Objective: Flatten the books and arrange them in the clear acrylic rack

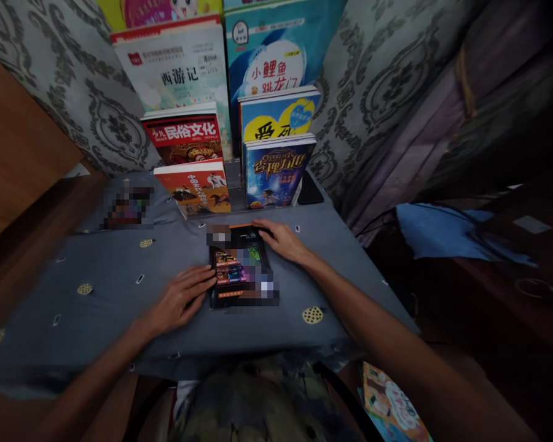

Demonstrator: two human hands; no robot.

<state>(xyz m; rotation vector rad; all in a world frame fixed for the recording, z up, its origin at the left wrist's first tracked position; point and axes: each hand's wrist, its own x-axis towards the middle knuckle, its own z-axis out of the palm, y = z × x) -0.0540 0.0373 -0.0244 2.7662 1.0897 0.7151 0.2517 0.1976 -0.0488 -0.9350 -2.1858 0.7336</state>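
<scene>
A dark book (239,267) with a colourful cover lies flat on the grey cloth-covered table (96,294) in front of me. My left hand (182,298) rests palm down at the book's left edge, fingers spread and touching it. My right hand (281,239) lies on the book's far right corner, fingers curled over its top edge. Neither hand has lifted the book off the cloth.
A tiered rack at the back of the table holds several upright books, among them a red one (198,187) and a blue one (274,172). A dark phone-like slab (309,189) lies beside the rack. Patterned curtains hang behind. Another book (391,405) lies low at my right.
</scene>
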